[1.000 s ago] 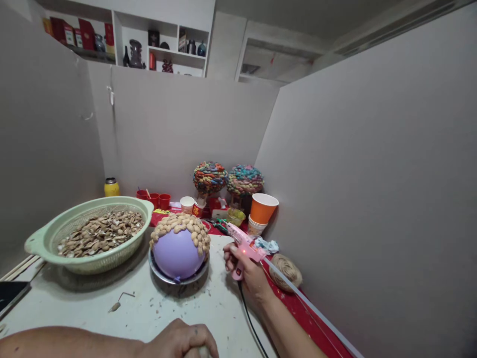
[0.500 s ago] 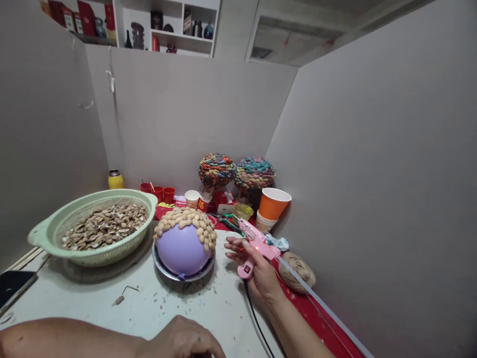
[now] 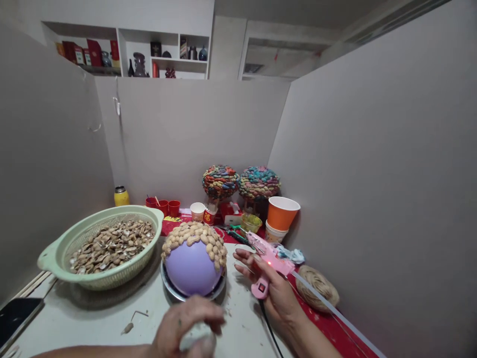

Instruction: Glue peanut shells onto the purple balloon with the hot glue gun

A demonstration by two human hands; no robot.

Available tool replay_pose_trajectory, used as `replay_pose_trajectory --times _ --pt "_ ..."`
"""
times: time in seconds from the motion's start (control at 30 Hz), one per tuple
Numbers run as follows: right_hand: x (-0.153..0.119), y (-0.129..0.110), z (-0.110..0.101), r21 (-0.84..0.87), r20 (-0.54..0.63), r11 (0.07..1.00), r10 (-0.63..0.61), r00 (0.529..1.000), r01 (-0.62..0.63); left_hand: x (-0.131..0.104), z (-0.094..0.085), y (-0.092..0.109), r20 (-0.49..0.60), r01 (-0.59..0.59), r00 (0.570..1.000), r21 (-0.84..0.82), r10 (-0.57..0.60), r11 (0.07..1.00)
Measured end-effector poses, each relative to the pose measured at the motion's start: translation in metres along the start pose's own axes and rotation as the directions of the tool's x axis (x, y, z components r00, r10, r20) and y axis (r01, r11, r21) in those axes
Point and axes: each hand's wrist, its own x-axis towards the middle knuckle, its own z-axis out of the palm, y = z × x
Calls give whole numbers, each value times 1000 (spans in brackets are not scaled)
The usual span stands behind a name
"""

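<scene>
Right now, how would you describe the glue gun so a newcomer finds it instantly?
At the pale tabletop's right edge, find the right hand. It holds the glue gun, a long glue stick running from its back. Its pink body sets it apart from the orange cup and beige twine nearby.

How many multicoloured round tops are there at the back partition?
2. The orange-and-blue top is on the left, beyond the purple balloon; the teal-and-pink top is just right of it. Any behind them would be hidden.
</scene>
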Motion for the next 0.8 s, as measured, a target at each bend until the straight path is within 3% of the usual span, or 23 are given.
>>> replay_pose_trajectory --times 0.07,0.1,0.17,0.33,0.4,0.57,0.8 --pt "1 1 0 13 0 1000 2 1000 -2 18 -19 2 -202 213 959 50 -199 976" --pt "1 1 1 20 -2 1000 3 1000 -3 28 -30 1 -314 302 909 42 -274 952" --pt "1 1 3 29 -8 1000 5 1000 -5 48 -49 -6 -421 399 828 -25 -371 917" --pt "-1 2 7 88 -52 994 65 996 -61 68 -75 -41 -351 616 738 0 -577 788" --pt "-1 3 7 125 -76 988 101 992 -91 65 -76 -53 -299 647 737 56 -606 760" --pt "-4 5 9 146 -104 976 176 979 -160 58 -69 -71 -212 609 790 167 -575 776" --pt "-10 2 21 253 -37 941 242 970 -225 55 -58 -71 -171 640 768 181 -617 747"
